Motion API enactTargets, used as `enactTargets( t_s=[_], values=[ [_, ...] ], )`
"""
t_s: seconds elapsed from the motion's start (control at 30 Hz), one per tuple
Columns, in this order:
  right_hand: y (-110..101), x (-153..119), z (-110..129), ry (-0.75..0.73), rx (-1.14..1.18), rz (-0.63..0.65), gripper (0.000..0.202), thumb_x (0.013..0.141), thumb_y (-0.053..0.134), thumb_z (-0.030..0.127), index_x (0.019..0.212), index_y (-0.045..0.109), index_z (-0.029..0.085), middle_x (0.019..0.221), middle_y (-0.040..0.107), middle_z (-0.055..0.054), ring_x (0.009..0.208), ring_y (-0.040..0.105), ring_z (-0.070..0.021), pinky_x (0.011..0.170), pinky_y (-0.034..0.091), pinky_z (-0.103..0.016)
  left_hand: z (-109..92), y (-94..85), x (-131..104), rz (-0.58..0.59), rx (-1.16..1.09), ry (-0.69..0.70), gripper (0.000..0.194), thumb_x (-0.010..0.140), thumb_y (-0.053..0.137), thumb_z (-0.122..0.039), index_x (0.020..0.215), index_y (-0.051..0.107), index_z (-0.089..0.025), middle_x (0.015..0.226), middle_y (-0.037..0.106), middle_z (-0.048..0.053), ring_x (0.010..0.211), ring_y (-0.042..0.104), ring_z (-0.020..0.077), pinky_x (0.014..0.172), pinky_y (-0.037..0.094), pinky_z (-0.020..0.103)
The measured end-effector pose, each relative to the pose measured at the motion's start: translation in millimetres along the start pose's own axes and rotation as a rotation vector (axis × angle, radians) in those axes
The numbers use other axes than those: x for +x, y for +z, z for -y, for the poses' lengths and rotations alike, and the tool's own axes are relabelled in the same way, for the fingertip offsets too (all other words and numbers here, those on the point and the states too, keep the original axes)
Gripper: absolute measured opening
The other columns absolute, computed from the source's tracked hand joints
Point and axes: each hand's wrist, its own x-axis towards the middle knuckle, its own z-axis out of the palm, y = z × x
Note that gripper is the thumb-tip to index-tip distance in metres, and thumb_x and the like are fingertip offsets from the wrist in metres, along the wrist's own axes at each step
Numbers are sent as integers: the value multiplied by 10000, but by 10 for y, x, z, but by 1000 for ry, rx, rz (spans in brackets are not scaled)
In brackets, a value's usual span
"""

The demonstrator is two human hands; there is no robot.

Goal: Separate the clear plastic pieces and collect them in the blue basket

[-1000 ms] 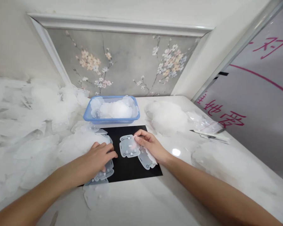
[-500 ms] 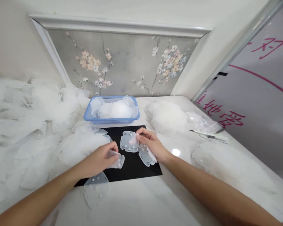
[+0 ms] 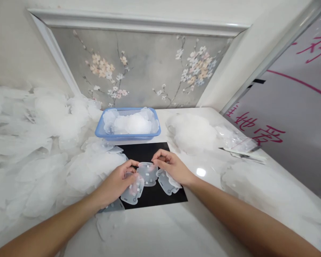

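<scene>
My left hand (image 3: 121,182) has its thumb and fingers pinched on a translucent plastic piece (image 3: 132,194) with rounded corners, small white dots and slots. Its index fingertip reaches the upper left corner of a second, similar plastic piece (image 3: 147,176). My right hand (image 3: 173,166) grips that second piece at its upper right corner, fingers curled. Under the right palm lies another plastic piece (image 3: 167,184), with a whiter edge beside it. All of these are over a black mat (image 3: 155,200). One more piece (image 3: 113,207) is partly hidden beneath my left wrist.
A blue basket (image 3: 128,136) of translucent pieces stands behind the mat. Large heaps of pieces (image 3: 45,132) cover the left side. Another pile (image 3: 191,134) and clear plastic bags (image 3: 232,139) lie at right. A framed floral panel (image 3: 147,71) and a whiteboard (image 3: 291,107) bound the table.
The second piece has come down and nearer to my left hand, held by my right. The piece in my left hand has turned flatter, showing its face. The view has shifted slightly.
</scene>
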Motion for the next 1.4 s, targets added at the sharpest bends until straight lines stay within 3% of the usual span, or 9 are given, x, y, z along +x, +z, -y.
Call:
enactTargets(
  t_s=[0.27, 0.47, 0.6, 0.8, 0.97, 1.1, 1.2, 1.27, 1.4],
  values=[
    [-13, 2, -13, 35, -2, 6, 284, 794, 723, 465, 834, 619, 204, 714, 708, -14, 580, 578, -130, 569, 446, -269, -24, 11, 17, 18, -74, 1, 340, 878, 594, -400, 1138, 515, -197, 753, 623, -47, 534, 502, 89, 570, 406, 239],
    [-9, 1, -21, 52, 0, 46, 307, 761, 762, 462, 881, 693, 188, 712, 704, -13, 616, 610, -135, 601, 471, -269, 11, 11, 6, 29, -115, 11, 362, 879, 608, -435, 1146, 518, -208, 795, 645, -29, 585, 546, 103, 581, 421, 240],
    [-19, 16, -28, 56, 98, -78, 349, 746, 764, 504, 885, 695, 192, 734, 724, -20, 613, 631, -144, 567, 474, -259, 27, -3, 10, 9, -199, 5, 367, 865, 622, -388, 1178, 516, -228, 926, 661, -2, 701, 628, 138, 651, 474, 269],
    [-33, 29, 11, 82, 212, -202, 375, 679, 811, 495, 847, 673, 189, 668, 716, -5, 499, 582, -117, 480, 438, -228, 66, -18, 37, 37, -324, 19, 567, 713, 721, -193, 1230, 496, -249, 1152, 665, 46, 981, 652, 201, 777, 482, 287],
    [-51, 54, -6, 60, 239, -300, 408, 642, 835, 503, 856, 686, 190, 641, 700, -7, 486, 563, -120, 459, 437, -230, 94, -30, 44, 38, -300, 33, 549, 766, 721, -242, 1267, 495, -253, 1196, 670, 68, 1089, 638, 232, 929, 450, 354],
    [-91, 79, -4, -19, 236, -398, 456, 647, 809, 598, 814, 700, 189, 639, 658, 8, 511, 541, -100, 474, 444, -213, 59, -15, 41, 12, -360, -13, 563, 754, 725, -227, 1268, 499, -266, 1248, 635, 78, 1176, 602, 276, 921, 479, 390],
    [-123, 75, 25, -28, 215, -435, 541, 632, 761, 702, 637, 632, 177, 513, 535, 23, 441, 459, -94, 409, 380, -219, 32, -12, 37, 23, -464, -13, 558, 744, 673, -148, 1261, 508, -275, 1262, 616, 78, 1227, 569, 297, 939, 502, 439],
    [-135, 60, 43, -14, 181, -425, 579, 639, 730, 736, 567, 563, 187, 469, 470, 27, 410, 416, -99, 381, 335, -235, 31, -24, 36, 39, -534, 11, 641, 662, 612, -59, 1258, 522, -276, 1241, 623, 75, 1239, 553, 309, 937, 509, 465],
    [-129, 23, 45, -107, -8, -334, 576, 692, 765, 618, 519, 388, 219, 489, 365, 56, 451, 374, -99, 432, 335, -248, 67, -64, 38, 70, -636, 107, 799, 508, 512, -29, 1269, 542, -269, 1245, 629, 82, 1273, 504, 333, 940, 498, 514]
  ],
)
